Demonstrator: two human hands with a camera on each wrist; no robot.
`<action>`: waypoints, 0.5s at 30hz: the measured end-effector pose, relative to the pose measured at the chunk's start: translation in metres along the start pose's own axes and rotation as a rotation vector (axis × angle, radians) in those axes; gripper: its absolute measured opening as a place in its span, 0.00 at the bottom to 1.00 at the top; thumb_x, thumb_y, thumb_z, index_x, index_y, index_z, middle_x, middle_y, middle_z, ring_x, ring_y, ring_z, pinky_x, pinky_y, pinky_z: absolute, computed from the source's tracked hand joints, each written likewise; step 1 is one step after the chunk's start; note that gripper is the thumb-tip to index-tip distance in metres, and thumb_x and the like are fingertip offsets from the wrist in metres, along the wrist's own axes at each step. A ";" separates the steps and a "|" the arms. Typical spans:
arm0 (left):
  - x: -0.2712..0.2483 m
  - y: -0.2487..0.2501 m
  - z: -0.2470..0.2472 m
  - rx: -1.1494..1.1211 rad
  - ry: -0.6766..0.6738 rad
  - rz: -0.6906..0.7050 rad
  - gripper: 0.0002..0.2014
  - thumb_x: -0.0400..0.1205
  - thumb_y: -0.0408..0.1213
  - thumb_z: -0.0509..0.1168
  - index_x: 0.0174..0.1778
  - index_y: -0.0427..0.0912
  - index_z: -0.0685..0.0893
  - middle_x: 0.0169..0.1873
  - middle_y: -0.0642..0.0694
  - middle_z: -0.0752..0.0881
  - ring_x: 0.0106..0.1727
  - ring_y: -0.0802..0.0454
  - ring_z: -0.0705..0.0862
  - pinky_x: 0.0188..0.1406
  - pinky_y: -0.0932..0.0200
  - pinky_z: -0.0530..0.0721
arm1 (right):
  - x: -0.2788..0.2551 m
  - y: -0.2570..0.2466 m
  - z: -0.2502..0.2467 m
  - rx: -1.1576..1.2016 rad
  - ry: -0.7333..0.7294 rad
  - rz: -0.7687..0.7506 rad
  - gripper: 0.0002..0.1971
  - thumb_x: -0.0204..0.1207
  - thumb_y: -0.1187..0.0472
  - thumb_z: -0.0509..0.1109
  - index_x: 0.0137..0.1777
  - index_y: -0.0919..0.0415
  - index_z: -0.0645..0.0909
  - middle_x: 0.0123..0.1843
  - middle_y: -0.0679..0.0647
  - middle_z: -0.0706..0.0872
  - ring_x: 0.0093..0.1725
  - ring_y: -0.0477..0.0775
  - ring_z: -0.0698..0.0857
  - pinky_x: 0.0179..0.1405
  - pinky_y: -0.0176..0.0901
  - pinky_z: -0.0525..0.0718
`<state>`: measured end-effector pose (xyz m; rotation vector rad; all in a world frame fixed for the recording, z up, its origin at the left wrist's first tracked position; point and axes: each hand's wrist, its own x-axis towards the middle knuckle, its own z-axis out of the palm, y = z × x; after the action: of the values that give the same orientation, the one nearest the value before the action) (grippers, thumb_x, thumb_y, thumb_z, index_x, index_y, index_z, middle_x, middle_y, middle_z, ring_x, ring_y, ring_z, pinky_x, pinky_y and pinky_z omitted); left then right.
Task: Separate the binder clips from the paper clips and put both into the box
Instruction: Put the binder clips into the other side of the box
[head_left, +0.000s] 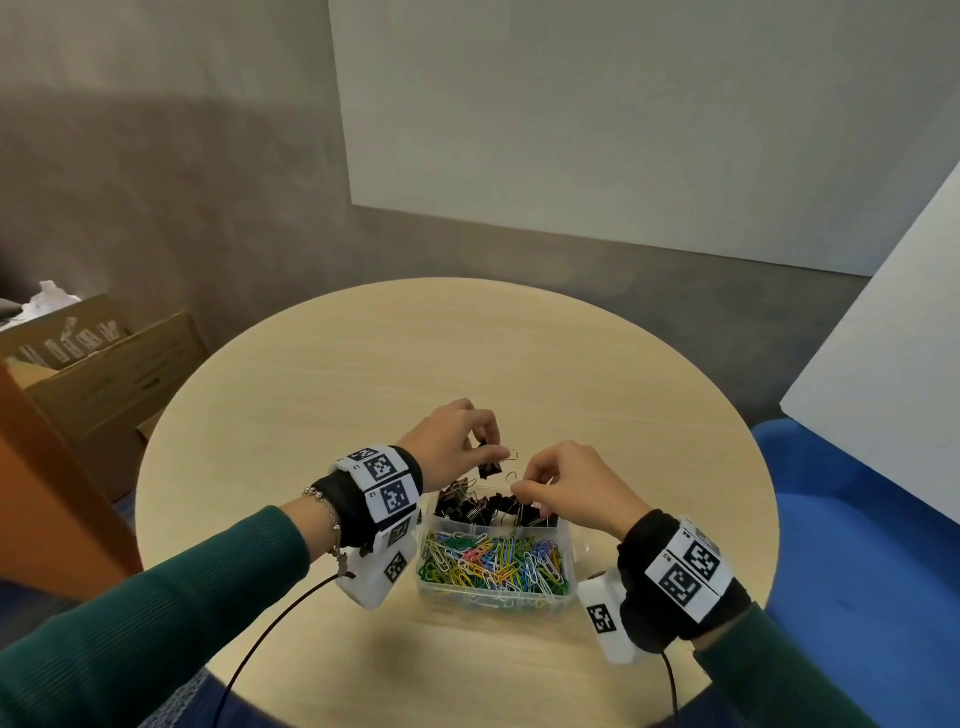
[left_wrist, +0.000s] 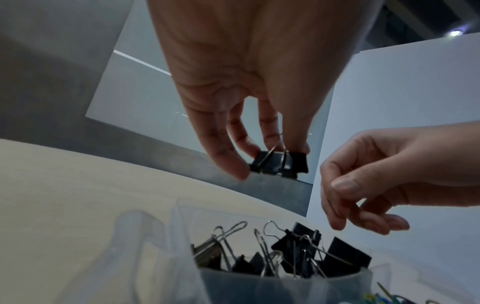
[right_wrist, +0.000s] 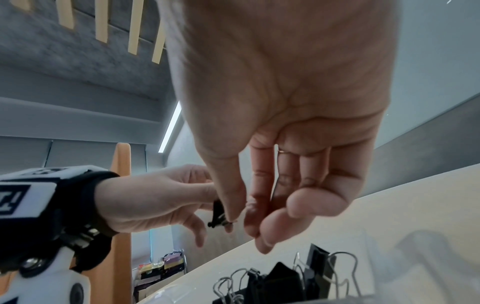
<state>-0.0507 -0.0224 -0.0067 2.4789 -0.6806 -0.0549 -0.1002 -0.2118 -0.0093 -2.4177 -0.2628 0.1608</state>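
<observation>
A clear plastic box (head_left: 570, 540) stands on the round table. Its far compartment holds black binder clips (head_left: 483, 508) and its near one coloured paper clips (head_left: 493, 564). My left hand (head_left: 485, 448) hovers over the far compartment and pinches a black binder clip (left_wrist: 279, 164) by its body, wire handles sticking out. My right hand (head_left: 522, 486) hangs just right of it, above the same compartment, with its thumb and fingertips (left_wrist: 345, 185) drawn close together. Whether something thin sits between them I cannot make out. The binder clips in the box (left_wrist: 298, 257) lie directly below both hands.
The pale wooden table (head_left: 415, 353) has bare surface all around the box. A cardboard box (head_left: 104, 374) stands on the floor at the left, a blue seat (head_left: 857, 519) at the right, and a white board (head_left: 883, 338) leans behind it. Cables run from both wrist cameras toward me.
</observation>
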 end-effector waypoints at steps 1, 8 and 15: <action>0.000 0.000 0.001 -0.023 -0.007 0.009 0.08 0.79 0.49 0.68 0.45 0.50 0.81 0.49 0.48 0.78 0.44 0.52 0.84 0.47 0.58 0.82 | -0.002 0.002 -0.001 0.003 0.015 -0.001 0.10 0.74 0.52 0.73 0.36 0.57 0.88 0.35 0.53 0.90 0.29 0.45 0.85 0.38 0.42 0.85; -0.001 -0.002 0.010 0.017 -0.180 0.071 0.08 0.80 0.35 0.68 0.55 0.46 0.82 0.53 0.52 0.85 0.53 0.56 0.84 0.48 0.62 0.79 | -0.020 0.020 -0.005 0.058 0.051 0.018 0.10 0.75 0.52 0.73 0.36 0.56 0.87 0.34 0.51 0.90 0.30 0.46 0.87 0.33 0.36 0.78; -0.005 -0.009 0.010 0.136 -0.232 0.084 0.12 0.83 0.35 0.64 0.61 0.49 0.81 0.55 0.53 0.86 0.53 0.56 0.82 0.56 0.56 0.81 | -0.042 0.038 -0.009 0.060 0.178 0.042 0.08 0.74 0.51 0.74 0.35 0.51 0.86 0.33 0.42 0.88 0.31 0.42 0.85 0.32 0.31 0.76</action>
<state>-0.0526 -0.0190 -0.0203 2.5948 -0.9123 -0.2769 -0.1335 -0.2549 -0.0254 -2.3610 -0.1242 -0.0274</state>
